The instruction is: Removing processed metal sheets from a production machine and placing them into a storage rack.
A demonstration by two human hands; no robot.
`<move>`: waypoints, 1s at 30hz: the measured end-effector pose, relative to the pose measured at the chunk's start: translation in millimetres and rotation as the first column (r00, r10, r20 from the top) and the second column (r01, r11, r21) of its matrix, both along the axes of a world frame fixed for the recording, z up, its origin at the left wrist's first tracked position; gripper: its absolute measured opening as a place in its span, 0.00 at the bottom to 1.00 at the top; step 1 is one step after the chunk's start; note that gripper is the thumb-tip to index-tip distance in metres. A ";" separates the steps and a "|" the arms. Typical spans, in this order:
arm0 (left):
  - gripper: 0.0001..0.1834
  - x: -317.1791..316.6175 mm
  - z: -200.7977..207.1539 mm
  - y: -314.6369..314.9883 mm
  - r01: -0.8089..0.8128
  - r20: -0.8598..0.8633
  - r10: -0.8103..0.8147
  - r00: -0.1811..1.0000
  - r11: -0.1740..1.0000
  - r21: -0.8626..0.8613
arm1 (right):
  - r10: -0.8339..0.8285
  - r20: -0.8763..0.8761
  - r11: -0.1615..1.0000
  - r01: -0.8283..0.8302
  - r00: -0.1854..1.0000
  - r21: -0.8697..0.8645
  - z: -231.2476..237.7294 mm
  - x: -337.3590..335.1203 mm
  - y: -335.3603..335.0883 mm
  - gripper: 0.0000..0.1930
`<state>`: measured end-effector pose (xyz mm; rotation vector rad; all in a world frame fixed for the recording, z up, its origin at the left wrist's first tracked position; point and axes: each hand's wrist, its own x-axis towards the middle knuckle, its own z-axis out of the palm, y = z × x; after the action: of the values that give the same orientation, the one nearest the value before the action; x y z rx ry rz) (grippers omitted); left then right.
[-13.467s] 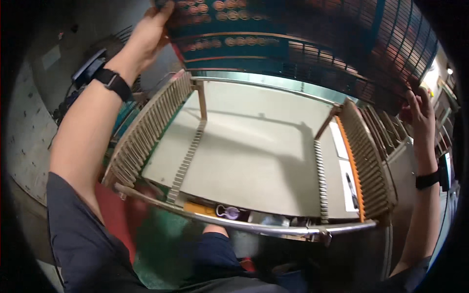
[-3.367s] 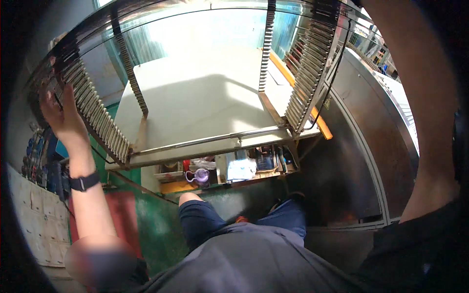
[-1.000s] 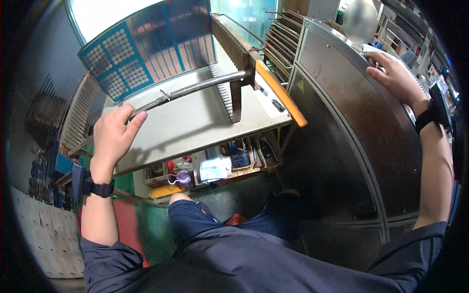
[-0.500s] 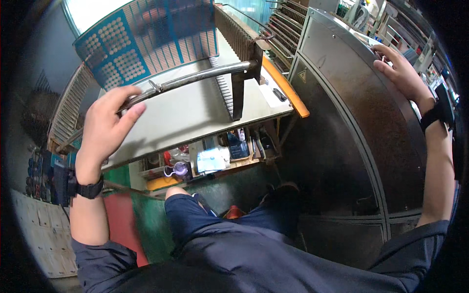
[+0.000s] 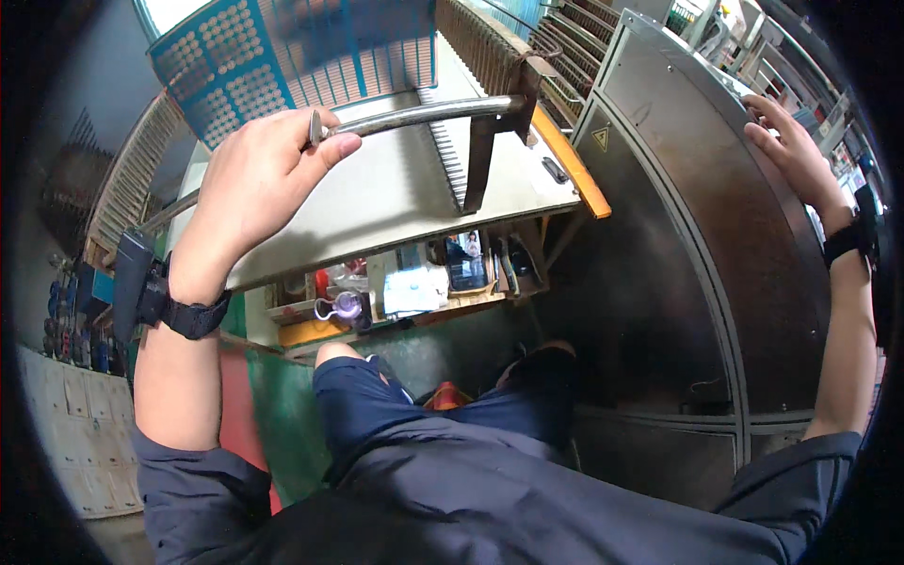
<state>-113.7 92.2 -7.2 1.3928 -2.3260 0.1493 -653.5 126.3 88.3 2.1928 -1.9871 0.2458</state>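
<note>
My left hand point(image 5: 259, 179) is closed round a round metal bar point(image 5: 424, 111). A small flat metal tab, like a wing screw point(image 5: 316, 127), sticks up between its thumb and fingers. The bar joins a dark upright at its right end, part of a slotted rack point(image 5: 485, 42) on the white tabletop point(image 5: 377, 179). Behind the bar stands a blue panel point(image 5: 221, 61) with rows of pale discs and copper-coloured strips. On the far right, my right hand point(image 5: 791, 155) is at the top edge of a metal cabinet point(image 5: 678, 141), its fingers apart and slightly bent; no held thing shows.
Under the tabletop, a shelf holds a purple-lidded bottle point(image 5: 347, 306), papers point(image 5: 414, 290) and a dark tray point(image 5: 468, 264). An orange strip point(image 5: 570, 160) runs along the table's right side, near the cabinet. Another slotted rack point(image 5: 137, 179) stands at the left.
My left hand has moved right and up along the bar and closed round it by the metal tab. The view has shifted slightly; my right hand stays by the cabinet top.
</note>
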 end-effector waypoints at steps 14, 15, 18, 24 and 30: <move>0.13 -0.8 6.2 8.7 -0.016 -0.174 0.042 0.984 0.989 0.148 | -0.025 -0.028 1.000 0.026 0.999 0.011 1.0 -0.1 -1.2 0.29; 0.12 2.3 4.2 9.5 0.086 -0.307 -0.029 0.951 0.981 0.172 | -0.026 -0.027 1.000 0.026 0.999 0.008 1.5 -1.1 -1.6 0.29; 0.12 17.4 -0.3 3.1 0.283 -0.502 -0.144 0.853 0.935 0.212 | 0.003 -0.044 1.000 -0.003 0.999 0.007 1.6 -3.0 -1.5 0.28; 0.13 25.2 5.9 -3.5 0.445 -0.528 -0.243 0.813 0.846 0.295 | -0.002 -0.118 1.000 0.000 0.993 -0.020 2.0 10.8 2.2 0.27; 0.14 7.8 13.8 2.3 0.351 -0.382 -0.212 0.900 0.872 0.342 | 0.025 -0.198 0.996 -0.041 0.980 -0.077 -0.5 -2.0 -1.0 0.27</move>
<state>-105.9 94.5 6.6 1.1083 -2.3090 -0.6456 -655.5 125.3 87.8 2.1118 -1.8049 0.1064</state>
